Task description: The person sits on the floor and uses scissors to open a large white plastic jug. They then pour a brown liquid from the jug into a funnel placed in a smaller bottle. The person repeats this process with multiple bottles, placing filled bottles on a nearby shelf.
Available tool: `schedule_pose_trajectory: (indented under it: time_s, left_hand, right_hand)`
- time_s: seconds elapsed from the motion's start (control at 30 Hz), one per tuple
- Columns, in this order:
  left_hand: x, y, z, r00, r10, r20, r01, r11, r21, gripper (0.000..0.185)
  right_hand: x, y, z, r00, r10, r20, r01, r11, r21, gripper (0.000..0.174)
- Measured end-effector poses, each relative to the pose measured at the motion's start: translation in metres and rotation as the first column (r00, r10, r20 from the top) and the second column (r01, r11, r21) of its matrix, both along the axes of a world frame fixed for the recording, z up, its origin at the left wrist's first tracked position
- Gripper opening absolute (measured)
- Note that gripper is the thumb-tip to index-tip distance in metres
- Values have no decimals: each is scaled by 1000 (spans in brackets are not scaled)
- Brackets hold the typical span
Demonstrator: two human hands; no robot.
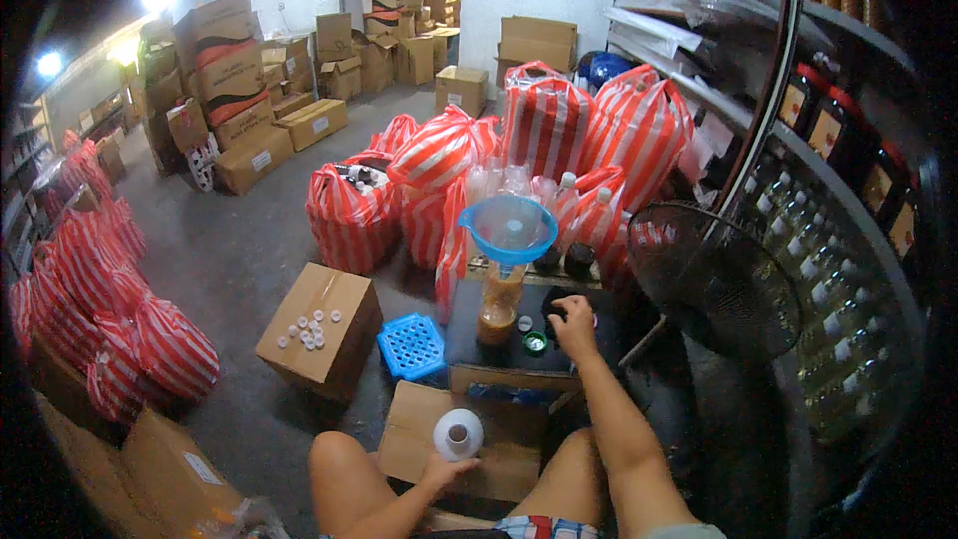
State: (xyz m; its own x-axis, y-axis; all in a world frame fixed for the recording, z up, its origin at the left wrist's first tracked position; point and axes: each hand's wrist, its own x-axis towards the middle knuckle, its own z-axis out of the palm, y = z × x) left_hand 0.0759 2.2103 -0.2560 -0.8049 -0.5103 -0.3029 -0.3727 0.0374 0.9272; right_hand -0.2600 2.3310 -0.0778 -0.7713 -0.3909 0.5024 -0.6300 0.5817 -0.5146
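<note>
My left hand is around the lower side of a white bottle, seen from above with its narrow mouth uncapped. The bottle stands over a cardboard box between my knees. My right hand is over a small black table, fingers bent; whether something small is between them I cannot tell. Left of that hand are a white cap and a green-rimmed lid. A clear plastic bottle with brown contents stands on the table, a blue funnel in its mouth.
Several white caps lie on a closed carton at the left, beside a blue plastic stool. Red-striped bags stand behind the table. A round mesh fan guard and shelves of bottles are at the right.
</note>
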Motion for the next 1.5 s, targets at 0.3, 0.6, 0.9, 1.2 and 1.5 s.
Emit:
schedule_pose_trajectory:
  time_s: [0.3,0.6,0.9,1.2,1.5]
  left_hand:
    - [11,0,-2,999,27,40,-24,996,-81,63]
    - [-7,-12,-15,992,99,81,-96,994,-48,58]
    - [4,-34,46,970,154,-190,-93,951,295,49]
    - [43,-73,265,791,75,-607,-3,993,118,32]
    - [25,-120,455,811,-113,-573,-79,951,-300,38]
  right_hand:
    - [320,30,291,315,912,-261,-858,391,331,24]
    - [458,65,334,539,612,-579,-560,774,297,44]
    - [381,132,321,736,553,-391,-475,833,283,21]
    - [238,55,248,745,590,312,-603,795,-64,57]
    - [184,-122,175,-34,905,424,-536,341,-772,86]
